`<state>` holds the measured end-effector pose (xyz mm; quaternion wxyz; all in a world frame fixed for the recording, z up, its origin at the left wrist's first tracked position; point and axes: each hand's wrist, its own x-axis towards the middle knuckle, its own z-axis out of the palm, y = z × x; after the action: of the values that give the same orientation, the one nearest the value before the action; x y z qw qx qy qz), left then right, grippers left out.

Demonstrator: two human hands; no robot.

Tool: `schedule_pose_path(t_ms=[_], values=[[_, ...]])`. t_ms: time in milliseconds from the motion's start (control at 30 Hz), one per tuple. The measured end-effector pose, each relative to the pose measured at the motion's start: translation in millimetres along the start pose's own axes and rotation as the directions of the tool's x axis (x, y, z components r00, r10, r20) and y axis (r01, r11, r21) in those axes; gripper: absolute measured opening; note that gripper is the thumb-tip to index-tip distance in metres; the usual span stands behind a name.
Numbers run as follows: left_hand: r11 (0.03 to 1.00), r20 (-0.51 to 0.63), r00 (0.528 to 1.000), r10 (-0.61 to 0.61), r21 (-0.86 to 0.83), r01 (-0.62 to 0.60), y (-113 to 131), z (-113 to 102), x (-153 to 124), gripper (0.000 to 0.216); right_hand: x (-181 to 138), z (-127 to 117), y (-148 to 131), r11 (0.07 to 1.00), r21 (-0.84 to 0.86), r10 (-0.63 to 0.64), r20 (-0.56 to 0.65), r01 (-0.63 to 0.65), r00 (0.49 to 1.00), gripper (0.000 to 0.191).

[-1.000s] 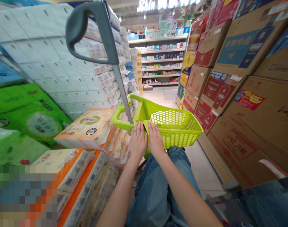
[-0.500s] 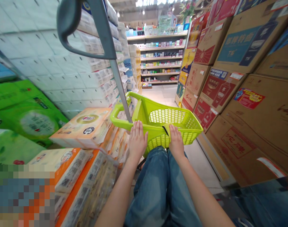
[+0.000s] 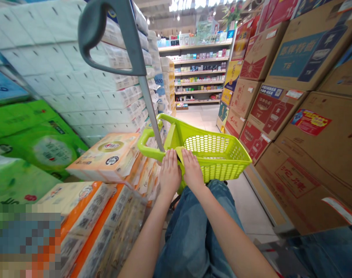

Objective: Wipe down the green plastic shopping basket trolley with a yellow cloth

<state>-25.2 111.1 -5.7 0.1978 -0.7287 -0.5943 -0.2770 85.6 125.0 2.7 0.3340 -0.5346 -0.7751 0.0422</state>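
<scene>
A lime-green rolling shopping basket with perforated walls stands in front of my knees. Its grey pull handle is raised, on a metal pole. My left hand holds the near rim close to the foot of the pole, fingers laid over the edge. Right beside it, my right hand presses a small yellow cloth with a dark edge against the same rim. Most of the cloth is hidden under its fingers. Inside, the visible part of the basket holds nothing.
Packs of tissue paper are stacked close on the left, below a wall of white packs. Cardboard cartons line the right side. Ahead, the aisle floor leads to shelves of small goods. Someone's denim-clad leg shows at lower right.
My right hand has slid left along the rim with the cloth, up to my left hand. My left hand stays at the same spot on the basket. The view has shifted slightly.
</scene>
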Motion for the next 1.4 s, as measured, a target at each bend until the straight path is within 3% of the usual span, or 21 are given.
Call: schedule_pose_path(t_ms=[233,333,467,633,733,900,1067,1167,1267,1400], values=[[1.000,0.012,1.000,-0.004,-0.031,0.004,0.8,-0.8,-0.8,0.070,-27.1,-6.4,61.1,0.990,-0.123,0.060,-0.068,-0.068,0.996,0.084],[0.999,-0.001,1.000,-0.011,-0.042,0.011,1.1,1.1,-0.6,0.068,-31.3,-8.0,73.4,0.980,-0.136,0.130,-0.100,-0.143,0.987,0.083],[0.999,-0.028,0.999,-0.017,-0.035,0.016,-0.1,5.6,-0.7,0.063,-20.4,-6.9,49.6,0.966,-0.132,0.216,-0.072,-0.224,0.974,0.082],[1.000,-0.012,1.000,-0.003,0.009,0.003,-2.0,3.1,-0.6,0.061,1.6,-1.8,-8.9,0.994,-0.086,0.074,0.015,-0.072,0.997,0.081],[1.000,-0.004,1.000,0.000,0.012,0.000,-2.0,0.6,-0.3,0.061,3.9,-0.9,-18.4,0.998,-0.052,0.042,0.012,-0.041,0.999,0.079],[1.000,0.005,1.000,-0.007,-0.017,0.007,-1.5,1.7,-0.4,0.063,-9.5,-4.3,16.7,0.997,-0.079,0.016,-0.007,-0.017,1.000,0.084],[0.998,0.014,1.000,-0.021,-0.051,0.022,0.0,0.7,-0.9,0.068,-31.5,-10.5,72.3,0.984,-0.159,0.075,-0.073,-0.086,0.994,0.087],[0.998,0.018,1.000,-0.022,-0.059,0.023,0.8,-0.7,-1.2,0.070,-39.6,-14.1,91.6,0.970,-0.197,0.121,-0.104,-0.140,0.987,0.087],[0.998,0.018,1.000,-0.017,-0.057,0.018,0.5,-0.6,-1.6,0.071,-34.8,-14.1,80.6,0.952,-0.227,0.186,-0.104,-0.205,0.977,0.079],[0.999,0.008,1.000,-0.008,-0.042,0.009,-0.6,1.4,-1.3,0.069,-13.2,-4.2,26.6,0.962,-0.221,0.154,-0.040,-0.159,0.987,0.075]])
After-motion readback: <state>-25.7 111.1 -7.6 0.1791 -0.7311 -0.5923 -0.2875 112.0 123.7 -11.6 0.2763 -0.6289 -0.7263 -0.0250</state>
